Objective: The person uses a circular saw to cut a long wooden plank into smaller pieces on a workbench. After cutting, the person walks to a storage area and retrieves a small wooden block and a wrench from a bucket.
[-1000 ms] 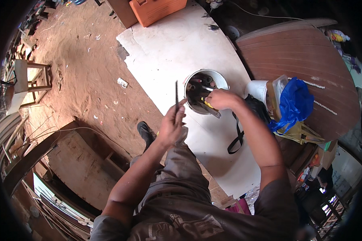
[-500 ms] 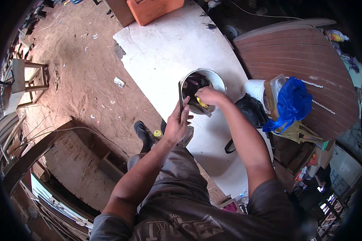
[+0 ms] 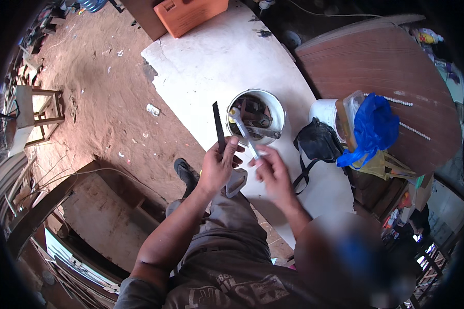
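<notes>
**Wrench out of the bucket**

Head view: your right hand (image 3: 274, 172) has come back out of the white bucket (image 3: 256, 116) and now pinches a metal wrench (image 3: 244, 133), raised over the bucket rim. Your left hand (image 3: 219, 167) is closed around a dark saw blade (image 3: 219, 126), upright, just beside. Both are above the white board (image 3: 211, 62).

Both forearms rise from the lower edge to mid-frame, left hand (image 3: 219, 167) fisted, right hand (image 3: 273, 172) pinching with fingertips.
</notes>
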Demonstrator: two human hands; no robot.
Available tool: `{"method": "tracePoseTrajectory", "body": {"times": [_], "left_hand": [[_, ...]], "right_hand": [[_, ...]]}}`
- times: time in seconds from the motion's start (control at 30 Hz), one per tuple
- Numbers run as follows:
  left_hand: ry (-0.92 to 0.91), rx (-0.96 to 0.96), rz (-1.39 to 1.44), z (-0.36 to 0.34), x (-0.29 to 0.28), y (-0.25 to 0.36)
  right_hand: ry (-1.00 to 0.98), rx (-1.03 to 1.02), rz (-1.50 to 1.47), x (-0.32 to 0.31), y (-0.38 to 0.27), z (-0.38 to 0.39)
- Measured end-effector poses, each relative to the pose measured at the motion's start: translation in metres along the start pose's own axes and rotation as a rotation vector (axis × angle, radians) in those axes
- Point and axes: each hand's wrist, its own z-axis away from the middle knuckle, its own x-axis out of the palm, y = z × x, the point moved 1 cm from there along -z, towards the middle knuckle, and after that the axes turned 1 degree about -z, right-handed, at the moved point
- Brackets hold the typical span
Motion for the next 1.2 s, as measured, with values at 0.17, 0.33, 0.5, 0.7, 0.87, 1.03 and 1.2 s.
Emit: {"method": "tracePoseTrajectory", "body": {"times": [0.17, 0.33, 0.5, 0.7, 0.87, 1.03, 1.2], "left_hand": [[0.098, -0.003, 0.128, 0.014, -0.007, 0.006], [0.115, -0.021, -0.016, 0.025, -0.042, 0.013], [0.117, -0.007, -0.070, 0.025, -0.059, -0.003], [0.107, -0.057, -0.029, 0.026, -0.049, -0.016], [0.049, -0.082, 0.014, 0.030, -0.034, -0.003], [0.003, -0.099, 0.074, 0.022, -0.024, -0.002], [-0.152, -0.142, 0.162, 0.012, -0.008, 0.008]], "right_hand": [[-0.129, -0.085, 0.208, 0.028, -0.009, 0.026], [0.188, -0.234, 0.567, -0.030, -0.024, -0.037], [0.091, -0.239, 0.926, -0.054, -0.046, -0.115], [-0.228, 0.059, 1.525, -0.015, 0.015, -0.209], [-0.251, -0.014, 1.639, -0.005, 0.014, -0.217], [-0.262, 0.056, 1.581, -0.006, -0.062, -0.169], [-0.222, 0.053, 0.617, -0.067, -0.056, -0.082]]}}
